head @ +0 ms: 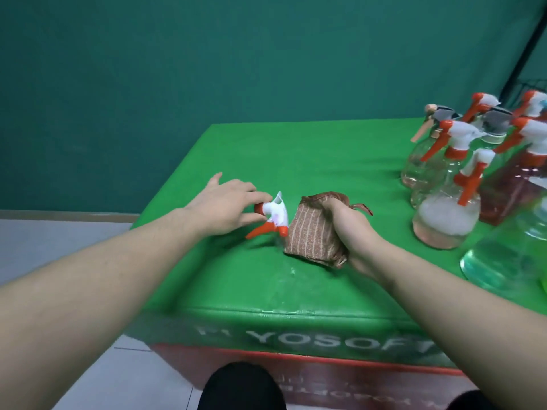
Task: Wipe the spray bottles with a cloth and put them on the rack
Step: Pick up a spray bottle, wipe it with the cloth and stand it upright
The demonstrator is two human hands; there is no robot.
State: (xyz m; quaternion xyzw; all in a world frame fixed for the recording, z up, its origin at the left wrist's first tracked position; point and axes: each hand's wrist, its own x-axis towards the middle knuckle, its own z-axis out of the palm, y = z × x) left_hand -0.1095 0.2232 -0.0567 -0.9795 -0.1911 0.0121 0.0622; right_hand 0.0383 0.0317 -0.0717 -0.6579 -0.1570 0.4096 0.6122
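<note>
Right now the left hand (228,207) pinches the white and orange trigger head (270,217) of a clear spray bottle (278,239), fingers curled over the nozzle end. The right hand (349,229) is closed round a brown striped cloth (313,232), which wraps the bottle's body so that little of it shows. The bottle lies tilted on the green padded table (296,161), its long axis running from near right to far left, head toward the left hand, orange trigger lever pointing left and near.

Well to the right, a cluster of spray bottles (461,161) stands upright. One near bottle (444,223) holds pinkish liquid topped with white foam; a square one (509,190) beside it holds red liquid; the nearest (509,261) holds pale blue-green liquid. Farther ones look nearly empty, with a pink tint at the bottom.
</note>
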